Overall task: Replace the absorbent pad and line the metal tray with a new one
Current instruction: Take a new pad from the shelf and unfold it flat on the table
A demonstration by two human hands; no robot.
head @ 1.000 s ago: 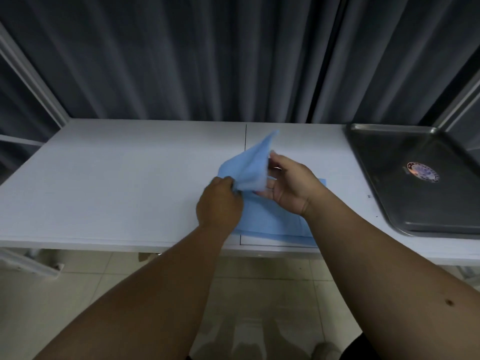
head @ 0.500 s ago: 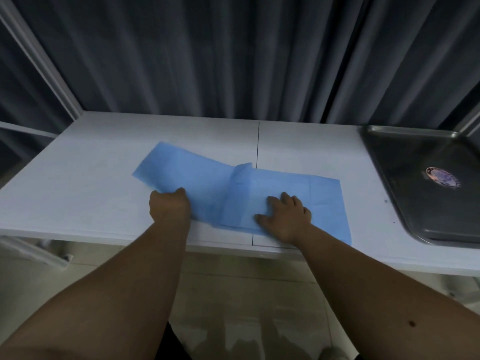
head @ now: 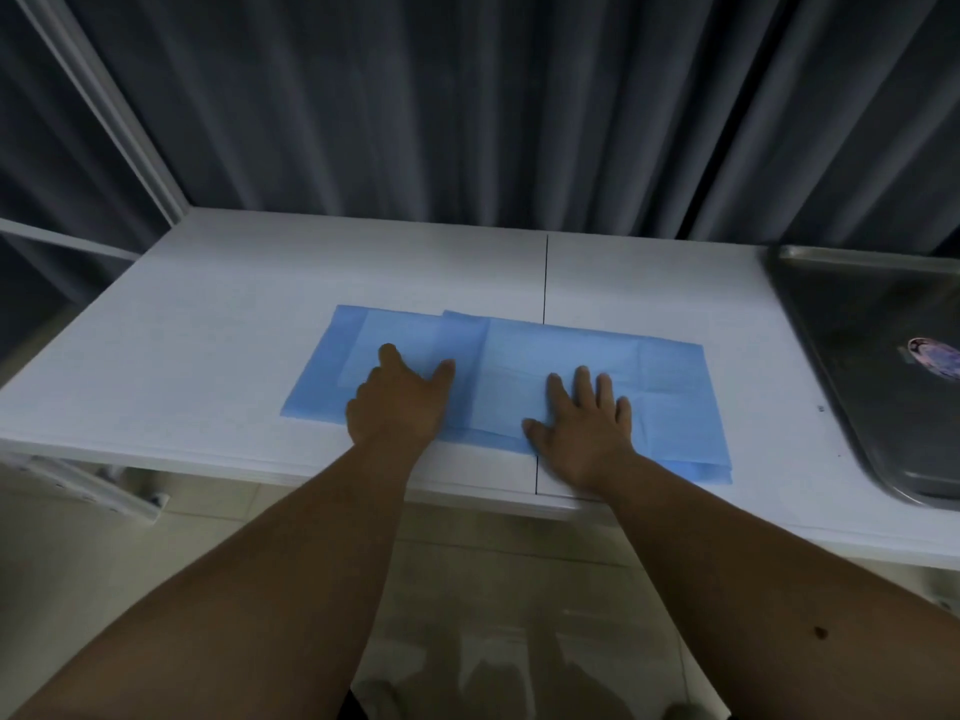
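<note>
Blue absorbent pad (head: 566,356) lay partly unfolded, along the near edge of the white tabletop (head: 208,324), astride its centre seam, near right corner just overhanging. Pale blue, thin, creased into panels, one fold doubled at the middle. Left hand (head: 397,402) flat on the left half, fingers loosely spread, pinching nothing. Right hand (head: 584,420) flat on the right half, fingers splayed, pressing down. Metal tray (head: 872,324) bare at the right edge, well apart from the pad, only a round sticker (head: 932,357) inside. Judged: old pad apparently out already; unfolding nearly finished; carrying over and lining the tray not yet done.
</note>
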